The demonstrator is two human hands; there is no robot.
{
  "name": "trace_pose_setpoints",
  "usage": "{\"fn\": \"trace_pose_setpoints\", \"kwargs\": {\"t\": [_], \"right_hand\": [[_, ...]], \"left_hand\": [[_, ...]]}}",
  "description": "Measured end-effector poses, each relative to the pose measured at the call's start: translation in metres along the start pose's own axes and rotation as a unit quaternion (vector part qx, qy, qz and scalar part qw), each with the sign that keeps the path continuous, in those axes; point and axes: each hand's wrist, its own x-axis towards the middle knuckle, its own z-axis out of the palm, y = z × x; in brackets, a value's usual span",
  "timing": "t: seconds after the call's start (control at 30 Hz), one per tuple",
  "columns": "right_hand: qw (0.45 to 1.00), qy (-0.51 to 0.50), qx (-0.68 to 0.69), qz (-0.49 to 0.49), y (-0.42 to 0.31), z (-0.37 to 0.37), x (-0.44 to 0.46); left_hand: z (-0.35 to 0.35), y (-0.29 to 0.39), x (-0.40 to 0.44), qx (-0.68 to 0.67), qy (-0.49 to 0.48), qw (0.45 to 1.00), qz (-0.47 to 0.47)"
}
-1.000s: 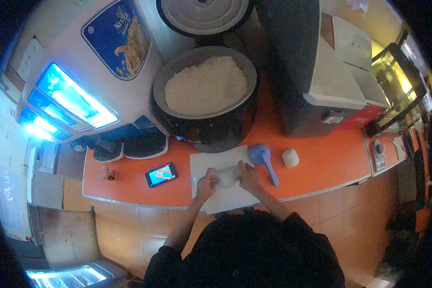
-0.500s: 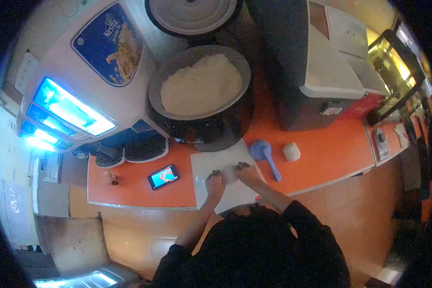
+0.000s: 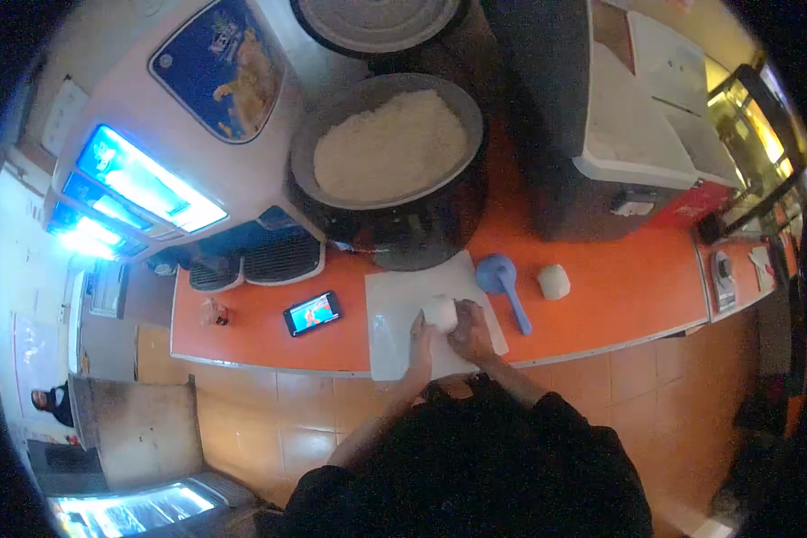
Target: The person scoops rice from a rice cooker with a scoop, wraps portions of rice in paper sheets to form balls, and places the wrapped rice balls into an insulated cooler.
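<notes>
My left hand (image 3: 420, 335) curls around the near left side of a white rounded bundle (image 3: 439, 312). On its right side my right hand (image 3: 473, 331) is closed against it with bent fingers. Beneath both hands lie white paper sheets (image 3: 393, 299). A blue scoop (image 3: 495, 274) with a long handle rests just right of the paper. Farther right sits a second white rounded bundle (image 3: 554, 282). Behind the paper stands a large black rice cooker (image 3: 403, 240) filled with white rice (image 3: 392, 148). I cannot see inside the bundle in my hands.
A lit phone (image 3: 313, 314) and a small clear cup (image 3: 213, 312) lie left on the orange counter (image 3: 614, 300). A drinks dispenser (image 3: 125, 81) stands at the left, a cooler box (image 3: 637, 148) at the right. Another person (image 3: 56, 402) is far left.
Both hands were low over the paper with a blurred pale thing between them. Now they hold a rounded white bundle there. The view has shifted slightly.
</notes>
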Motion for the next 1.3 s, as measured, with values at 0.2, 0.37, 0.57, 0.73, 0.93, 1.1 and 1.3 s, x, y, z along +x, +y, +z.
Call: {"fn": "trace_pose_setpoints", "kwargs": {"t": [0.2, 0.37, 0.57, 0.73, 0.93, 1.1, 1.3], "right_hand": [[0.962, 0.011, -0.090, -0.257, -0.010, -0.016, 0.028], [0.954, 0.019, -0.082, -0.287, -0.010, 0.000, 0.051], [0.988, -0.072, 0.086, -0.107, 0.004, 0.010, 0.042], [0.975, -0.090, 0.196, 0.051, 0.022, 0.010, 0.034], [0.881, -0.082, 0.405, 0.231, -0.011, 0.005, 0.027], [0.690, -0.050, 0.617, 0.374, -0.028, -0.023, 0.020], [0.600, 0.122, 0.712, 0.344, 0.008, -0.092, 0.009]], "left_hand": [[-0.018, 0.031, 0.005, -0.086, 0.024, 0.992, -0.085], [-0.015, 0.049, 0.015, -0.164, 0.010, 0.984, -0.073], [0.001, 0.069, 0.009, -0.374, 0.070, 0.910, -0.168], [0.029, -0.018, 0.039, -0.386, -0.015, 0.922, 0.033], [0.044, -0.033, 0.032, -0.558, -0.136, 0.815, 0.067], [-0.001, -0.020, 0.003, -0.015, -0.166, 0.982, 0.087], [-0.060, -0.011, 0.021, 0.402, -0.114, 0.845, 0.332]]}}
